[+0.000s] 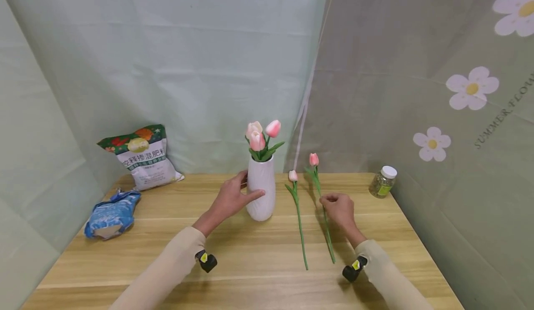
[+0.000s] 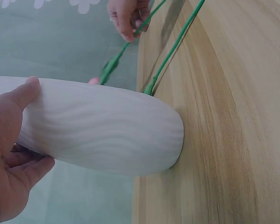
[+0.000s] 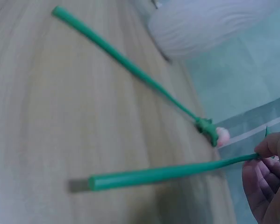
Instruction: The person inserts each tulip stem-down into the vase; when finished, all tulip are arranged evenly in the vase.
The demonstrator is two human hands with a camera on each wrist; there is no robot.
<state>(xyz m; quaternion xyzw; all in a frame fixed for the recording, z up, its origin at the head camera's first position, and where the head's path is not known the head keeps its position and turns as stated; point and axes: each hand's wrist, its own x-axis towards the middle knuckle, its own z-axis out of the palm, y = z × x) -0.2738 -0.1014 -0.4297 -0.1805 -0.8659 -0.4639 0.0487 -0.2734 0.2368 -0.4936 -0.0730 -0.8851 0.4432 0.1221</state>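
– Glazed-looking on the vase (image 1: 261, 192)?
– Has a white, ceramic-like surface, low in sheen, ridged in shallow waves.
– And along the tulip stems (image 3: 140, 176)?
– Smooth green plastic, slightly glossy.
– And for the counter (image 1: 242, 277)?
– Shows wood grain, smooth, with a soft sheen.
– And for the backdrop (image 1: 200, 78)?
– Matt, creased cloth.
– On the small jar (image 1: 378, 185)?
– Could be glass or clear plastic; too small to tell.

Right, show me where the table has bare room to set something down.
Bare table lies between the blue packet and left hand, and right of the right hand, nearer than the jar. Mid-table is crowded: vase, loose tulip, held tulip and both hands.
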